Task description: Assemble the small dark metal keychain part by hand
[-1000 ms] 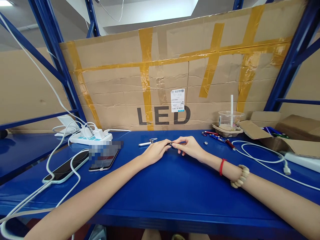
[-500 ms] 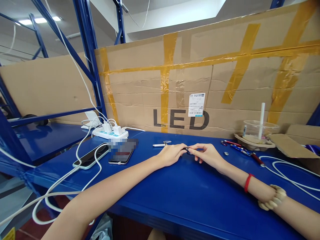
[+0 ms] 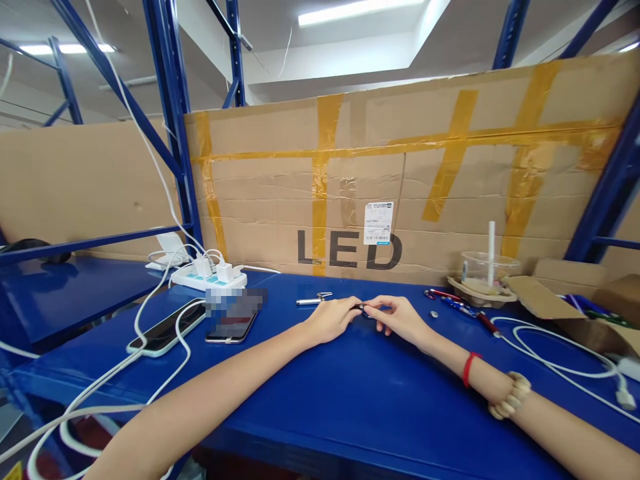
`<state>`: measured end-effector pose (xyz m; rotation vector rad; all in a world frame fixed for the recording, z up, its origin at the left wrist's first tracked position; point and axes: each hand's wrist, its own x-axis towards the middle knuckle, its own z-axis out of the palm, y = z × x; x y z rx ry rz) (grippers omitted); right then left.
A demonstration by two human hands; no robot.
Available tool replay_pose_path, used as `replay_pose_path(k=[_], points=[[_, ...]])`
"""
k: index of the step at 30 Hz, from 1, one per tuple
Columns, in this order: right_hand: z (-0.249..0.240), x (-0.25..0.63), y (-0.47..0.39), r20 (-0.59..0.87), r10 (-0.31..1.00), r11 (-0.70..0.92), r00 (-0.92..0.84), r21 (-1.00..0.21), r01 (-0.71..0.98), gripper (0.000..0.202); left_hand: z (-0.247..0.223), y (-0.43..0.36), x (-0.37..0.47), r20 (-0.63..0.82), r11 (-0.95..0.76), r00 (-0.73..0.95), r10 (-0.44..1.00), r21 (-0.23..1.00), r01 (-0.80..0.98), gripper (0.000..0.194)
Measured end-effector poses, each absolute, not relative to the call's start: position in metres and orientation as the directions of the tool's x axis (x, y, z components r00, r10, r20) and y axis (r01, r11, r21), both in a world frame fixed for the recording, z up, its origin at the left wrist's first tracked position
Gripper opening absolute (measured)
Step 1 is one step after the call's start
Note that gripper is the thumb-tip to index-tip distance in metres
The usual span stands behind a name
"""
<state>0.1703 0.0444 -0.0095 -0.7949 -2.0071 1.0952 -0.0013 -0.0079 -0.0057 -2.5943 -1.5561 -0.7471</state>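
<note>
Over the middle of the blue table, my left hand (image 3: 331, 321) and my right hand (image 3: 399, 321) meet at the fingertips. Both are closed in a pinch on a small dark object with a shiny part (image 3: 363, 311). Fingers cover most of it, so its kind cannot be made out. Just behind my left hand lies a slim silver tube with a metal clip (image 3: 310, 301). To the right of my right hand rests a small round silver piece (image 3: 433, 315). Farther right are a red pen (image 3: 446, 293) and a blue pen (image 3: 459, 306).
Two phones (image 3: 167, 327) (image 3: 233, 327) and a white power strip (image 3: 210, 278) with trailing cables occupy the left. A plastic cup with a straw (image 3: 483, 270), an open cardboard box (image 3: 543, 297) and a coiled white cable (image 3: 555, 360) are at the right. A large cardboard sheet (image 3: 270, 193) stands behind.
The camera view has tilted up and shifted right, so the scene sits lower and farther left. Both hands keep their pinch on the small dark object, with little visible movement.
</note>
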Motion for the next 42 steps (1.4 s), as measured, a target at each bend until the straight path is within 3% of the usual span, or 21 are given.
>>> replay_pose_path(k=[42], points=[[-0.0096, 0.1692, 0.0422, 0.315, 0.754, 0.468, -0.576, -0.873, 0.136, 0.033, -0.0037, -0.0084, -0.0002, 0.387, -0.487, 0.384, 0.839, 0.214, 0.847, 0.025]])
